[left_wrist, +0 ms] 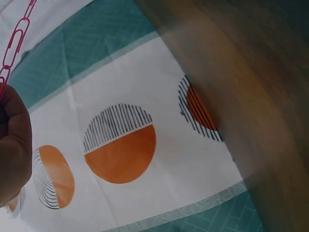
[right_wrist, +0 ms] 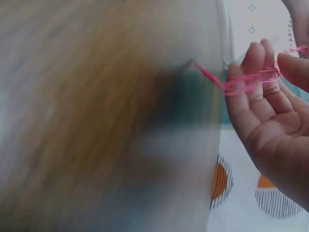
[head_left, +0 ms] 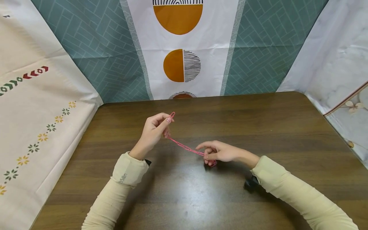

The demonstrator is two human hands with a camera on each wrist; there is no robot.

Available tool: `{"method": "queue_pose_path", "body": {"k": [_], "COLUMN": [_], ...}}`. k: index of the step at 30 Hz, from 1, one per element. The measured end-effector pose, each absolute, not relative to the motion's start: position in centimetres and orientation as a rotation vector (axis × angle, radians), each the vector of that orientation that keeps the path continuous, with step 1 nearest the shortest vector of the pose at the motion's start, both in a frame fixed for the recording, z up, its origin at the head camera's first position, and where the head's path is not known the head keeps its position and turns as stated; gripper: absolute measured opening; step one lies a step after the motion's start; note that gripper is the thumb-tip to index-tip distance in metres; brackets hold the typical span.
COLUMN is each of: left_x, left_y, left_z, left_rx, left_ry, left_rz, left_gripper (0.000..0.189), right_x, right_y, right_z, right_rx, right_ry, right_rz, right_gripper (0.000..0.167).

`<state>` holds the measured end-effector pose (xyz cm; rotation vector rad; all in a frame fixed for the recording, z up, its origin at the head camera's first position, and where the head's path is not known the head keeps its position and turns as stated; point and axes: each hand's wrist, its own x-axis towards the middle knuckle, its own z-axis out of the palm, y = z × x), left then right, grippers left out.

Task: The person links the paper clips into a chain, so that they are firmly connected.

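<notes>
A chain of linked pink paper clips (head_left: pixel 187 148) slopes down from my left hand to my right hand above the table. My left hand (head_left: pixel 153 129) pinches it between thumb and forefinger, and one clip's loop sticks up past the fingertips. Lower and to the right, my right hand (head_left: pixel 220 151) holds the chain between thumb and fingers, with a small bunch of clips hanging below. In the right wrist view the clips (right_wrist: pixel 248 79) lie across the fingers, and the thumb is close to them. The left wrist view shows only part of the left hand (left_wrist: pixel 14 150), at the left edge.
The brown wooden table (head_left: pixel 184 198) extends on all sides of the hands. A patterned cloth (head_left: pixel 109 48) hangs behind its far edge. A cream embroidered cloth (head_left: pixel 34 127) is on the left and a pale floral one (head_left: pixel 339 70) on the right.
</notes>
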<state>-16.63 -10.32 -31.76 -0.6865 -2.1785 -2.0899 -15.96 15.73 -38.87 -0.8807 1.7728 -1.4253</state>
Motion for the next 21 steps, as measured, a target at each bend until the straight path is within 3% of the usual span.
{"method": "queue_pose_path", "body": {"k": [2, 6, 14, 21], "left_x": [-16.7, -17.0, -17.4, -17.6], "left_y": [-10.4, -10.4, -10.8, -10.9], "left_z": [-32.0, -32.5, -33.0, -33.3], "left_rx": [-0.673, -0.636, -0.578, -0.602], "left_ry": [-2.186, -2.209, -2.212, -2.205], "left_rz": [-2.09, -2.081, -2.064, -2.054], "left_gripper": [0.012, 0.012, 0.013, 0.014], "right_x": [-16.0, -16.0, -16.4, -16.2], "right_y": [16.5, 17.9, 20.2, 20.7], "right_z": [-38.8, -38.7, -38.2, -37.8], "right_rx": [-0.912, -0.961, -1.065, -1.012], "right_ry": [1.748, 1.604, 1.462, 1.506], "right_rz": [-1.455, -1.574, -1.561, -1.649], "right_gripper": [0.03, 0.015, 0.025, 0.023]}}
